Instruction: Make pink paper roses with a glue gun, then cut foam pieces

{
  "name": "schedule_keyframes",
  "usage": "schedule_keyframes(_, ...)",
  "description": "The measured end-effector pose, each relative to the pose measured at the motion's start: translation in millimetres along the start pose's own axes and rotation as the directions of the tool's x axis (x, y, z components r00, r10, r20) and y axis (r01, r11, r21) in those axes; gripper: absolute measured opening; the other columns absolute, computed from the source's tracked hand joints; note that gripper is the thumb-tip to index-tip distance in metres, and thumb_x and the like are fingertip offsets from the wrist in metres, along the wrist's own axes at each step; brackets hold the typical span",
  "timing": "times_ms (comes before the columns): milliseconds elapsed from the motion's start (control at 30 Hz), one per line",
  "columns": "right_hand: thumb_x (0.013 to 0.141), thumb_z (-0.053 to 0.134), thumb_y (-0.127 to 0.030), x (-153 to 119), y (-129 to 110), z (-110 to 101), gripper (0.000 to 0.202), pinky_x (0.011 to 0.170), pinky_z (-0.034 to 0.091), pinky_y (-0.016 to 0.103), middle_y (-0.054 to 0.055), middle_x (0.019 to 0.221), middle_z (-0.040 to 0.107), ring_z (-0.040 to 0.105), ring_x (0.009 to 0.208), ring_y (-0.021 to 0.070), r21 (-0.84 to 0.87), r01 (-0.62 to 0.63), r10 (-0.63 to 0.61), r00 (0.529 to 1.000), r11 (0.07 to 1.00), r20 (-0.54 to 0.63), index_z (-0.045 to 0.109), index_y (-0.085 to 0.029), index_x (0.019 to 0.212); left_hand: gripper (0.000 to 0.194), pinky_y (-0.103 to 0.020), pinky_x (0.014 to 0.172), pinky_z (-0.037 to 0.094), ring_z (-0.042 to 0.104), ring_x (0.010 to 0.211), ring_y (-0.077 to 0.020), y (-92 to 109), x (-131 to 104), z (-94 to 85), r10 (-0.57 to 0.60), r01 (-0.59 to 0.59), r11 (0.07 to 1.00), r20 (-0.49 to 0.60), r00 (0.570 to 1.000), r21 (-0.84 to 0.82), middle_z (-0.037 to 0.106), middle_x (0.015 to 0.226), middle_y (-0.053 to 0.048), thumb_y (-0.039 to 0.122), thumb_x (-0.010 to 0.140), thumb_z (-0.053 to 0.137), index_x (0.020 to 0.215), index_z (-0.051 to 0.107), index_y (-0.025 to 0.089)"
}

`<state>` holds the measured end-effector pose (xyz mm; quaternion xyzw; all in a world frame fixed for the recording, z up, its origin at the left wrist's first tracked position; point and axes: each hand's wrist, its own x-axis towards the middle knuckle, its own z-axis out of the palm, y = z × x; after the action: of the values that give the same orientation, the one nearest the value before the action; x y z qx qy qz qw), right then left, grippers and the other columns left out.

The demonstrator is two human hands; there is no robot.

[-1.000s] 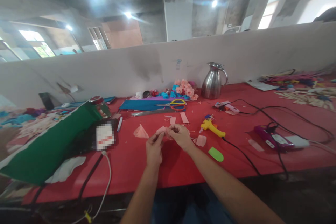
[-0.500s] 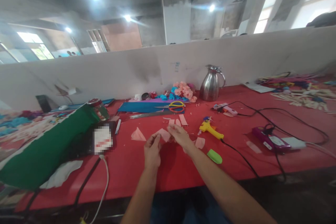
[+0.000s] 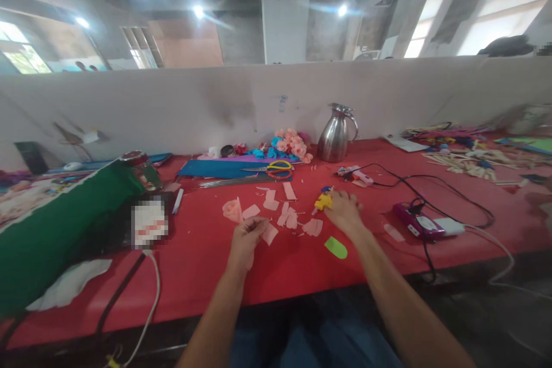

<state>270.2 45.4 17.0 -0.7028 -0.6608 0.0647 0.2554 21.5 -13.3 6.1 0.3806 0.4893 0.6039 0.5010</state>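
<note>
A pink paper flower [image 3: 233, 209] stands up from the pinched fingers of my left hand [image 3: 248, 238], left of the middle of the red table. My right hand [image 3: 345, 210] lies over the yellow glue gun [image 3: 323, 202], covering its handle; whether the fingers have closed round it is hard to see. Between the hands lie several pink paper pieces [image 3: 291, 219]. A green piece [image 3: 336, 247] rests just below my right hand.
Scissors [image 3: 278, 169] lie on blue paper behind the pieces. A steel jug [image 3: 333, 137] and pink paper flowers [image 3: 291, 144] stand by the partition. At right is a purple power strip [image 3: 416, 223] with cables; a jar [image 3: 144, 171] is at left.
My right hand has left the paper pieces and moved right onto the glue gun. The flower now shows upright above my left hand. The view has shifted slightly to the right.
</note>
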Motion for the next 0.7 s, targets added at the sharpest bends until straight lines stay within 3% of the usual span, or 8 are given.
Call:
schedule_keyframes(100, 0.065, 0.063, -0.015, 10, 23, -4, 0.031, 0.081, 0.04, 0.041, 0.017, 0.102, 0.062, 0.055, 0.099, 0.0313, -0.043, 0.002, 0.0, 0.998, 0.999, 0.055, 0.062, -0.015, 0.097, 0.016, -0.02, 0.052, 0.039, 0.053, 0.054, -0.0102, 2, -2, 3.9, 0.007, -0.011, 0.995, 0.043, 0.999, 0.102, 0.066, 0.061, -0.002, 0.027, 0.056, 0.077, 0.067, 0.073, 0.015)
schedule_keyframes(300, 0.067, 0.059, -0.016, 10, 21, -12, 0.039, 0.082, 0.042, 0.033, 0.014, 0.105, 0.061, 0.058, 0.093, 0.0246, -0.056, 0.06, -0.057, 0.997, 0.997, 0.045, 0.058, -0.014, 0.106, 0.005, -0.026, 0.057, 0.043, 0.059, 0.058, -0.0172, 3, -8, 17.3, -0.095, 0.065, 0.921, 0.059, 0.994, 0.383, 0.07, 0.06, -0.005, 0.016, 0.056, 0.07, 0.059, 0.073, 0.019)
schedule_keyframes(400, 0.07, 0.057, -0.023, -7, 17, -29, 0.036, 0.077, 0.043, 0.031, 0.01, 0.099, 0.064, 0.059, 0.088, 0.0229, 0.116, 0.109, -0.112, 0.993, 0.987, 0.022, 0.059, -0.015, 0.105, 0.01, -0.026, 0.056, 0.043, 0.06, 0.057, -0.0175, -2, -8, 18.4, -0.106, 0.087, 0.889, 0.018, 0.994, 0.449, 0.07, 0.061, -0.005, 0.012, 0.056, 0.066, 0.059, 0.072, 0.019)
schedule_keyframes(500, 0.079, 0.051, -0.034, -34, 9, -44, 0.026, 0.069, 0.045, 0.028, 0.005, 0.082, 0.066, 0.06, 0.075, 0.0202, 0.376, 0.147, -0.203, 0.972, 0.915, 0.115, 0.064, -0.016, 0.094, 0.011, -0.026, 0.058, 0.042, 0.061, 0.061, -0.0181, -10, -5, 16.0, -0.08, 0.074, 0.858, -0.011, 0.997, 0.508, 0.07, 0.062, -0.005, 0.011, 0.059, 0.064, 0.059, 0.072, 0.019)
schedule_keyframes(567, 0.083, 0.049, -0.042, -54, 0, -49, 0.032, 0.064, 0.045, 0.027, 0.003, 0.078, 0.065, 0.06, 0.07, 0.0193, 0.481, 0.13, -0.273, 0.932, 0.867, 0.24, 0.064, -0.016, 0.09, 0.009, -0.026, 0.059, 0.042, 0.062, 0.063, -0.0183, -15, -3, 14.5, -0.028, 0.033, 0.845, -0.018, 0.999, 0.534, 0.07, 0.063, -0.005, 0.013, 0.061, 0.065, 0.06, 0.072, 0.02)
schedule_keyframes(700, 0.085, 0.047, -0.049, -82, -16, -52, 0.036, 0.061, 0.044, 0.025, 0.002, 0.076, 0.065, 0.06, 0.067, 0.0174, 0.576, 0.096, -0.416, 0.787, 0.812, 0.456, 0.066, -0.019, 0.093, 0.008, -0.025, 0.057, 0.04, 0.06, 0.061, -0.0177, -16, -4, 14.6, 0.049, -0.034, 0.803, -0.01, 0.999, 0.595, 0.069, 0.061, -0.003, 0.014, 0.061, 0.067, 0.06, 0.071, 0.021)
